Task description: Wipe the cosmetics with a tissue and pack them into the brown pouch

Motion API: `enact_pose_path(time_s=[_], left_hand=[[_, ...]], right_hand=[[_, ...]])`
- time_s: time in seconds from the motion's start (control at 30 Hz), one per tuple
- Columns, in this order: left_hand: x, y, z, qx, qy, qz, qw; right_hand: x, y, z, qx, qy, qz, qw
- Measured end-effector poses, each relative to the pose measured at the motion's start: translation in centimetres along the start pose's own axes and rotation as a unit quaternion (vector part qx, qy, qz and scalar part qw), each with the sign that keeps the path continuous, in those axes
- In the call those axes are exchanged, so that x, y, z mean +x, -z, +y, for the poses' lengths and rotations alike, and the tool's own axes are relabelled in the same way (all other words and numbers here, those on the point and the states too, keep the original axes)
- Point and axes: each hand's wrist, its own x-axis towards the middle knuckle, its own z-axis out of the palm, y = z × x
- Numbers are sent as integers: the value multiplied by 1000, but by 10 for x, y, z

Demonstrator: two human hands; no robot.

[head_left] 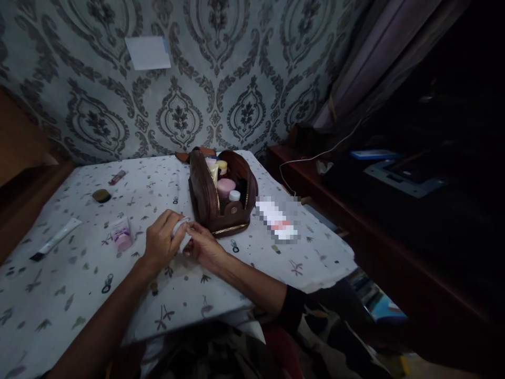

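Left of centre, the left hand (161,238) and right hand (205,248) grasp a white item (181,236), seemingly working it; the next move needs steadiness.

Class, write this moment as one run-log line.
left hand: holding white object | right hand: touching same object | brown bag: open, pink item inside | black-capped tube: on cloth

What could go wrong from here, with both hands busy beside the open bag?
1. The small white object is held by the fingers of the left hand and right hand; it might slip onto the white patterned tablecloth.
2. The unzipped brown leather bag stands close to both hands, so a knock could spill the round pink container inside.
3. The white-and-pink container sits near the left hand and could get brushed aside.
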Motion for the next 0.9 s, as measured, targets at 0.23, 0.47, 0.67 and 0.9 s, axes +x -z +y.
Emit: enact_pose_path(time_s=[0.23,0.47,0.67,0.9], left_hand=[[3,1,0,-18,32,5,999],[4,2,-3,-42,45,7,998],[4,4,-2,-39,24,-14,999],[3,5,-6,11,-34,-64,997]], right_hand=[[-2,-4,-3,7,-21,-5,1000],[-1,-2,-2,-4,-28,-17,999],[-3,-3,-3,11,-26,-7,1000],[-3,-3,-2,23,-11,9,1000]])
